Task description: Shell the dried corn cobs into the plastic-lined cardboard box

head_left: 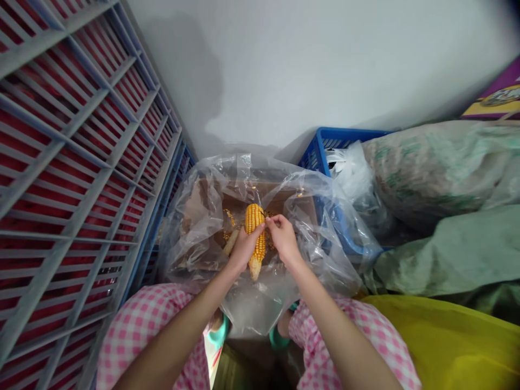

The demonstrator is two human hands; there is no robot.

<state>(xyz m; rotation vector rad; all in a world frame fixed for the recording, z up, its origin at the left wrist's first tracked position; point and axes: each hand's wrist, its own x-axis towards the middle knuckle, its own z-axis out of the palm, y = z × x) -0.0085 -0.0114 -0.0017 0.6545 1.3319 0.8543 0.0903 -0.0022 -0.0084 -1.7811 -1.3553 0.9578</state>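
Note:
My left hand (242, 248) is wrapped around a yellow corn cob (255, 230), holding it upright over a cardboard box lined with clear plastic (195, 216). My right hand (282, 236) rests against the cob's right side, fingers curled and thumb pressing on the kernels near its top. Loose kernels (228, 216) and a bare cob (231, 242) lie inside the box below. The lower tip of the held cob pokes out under my left hand.
Stacked grey crates with red contents (73, 162) stand at the left. A blue crate (337, 140) sits behind the box, with full woven sacks (439, 168) to the right and a yellow bag (447, 341) at the lower right. My knees in pink checked cloth (154, 319) flank the box.

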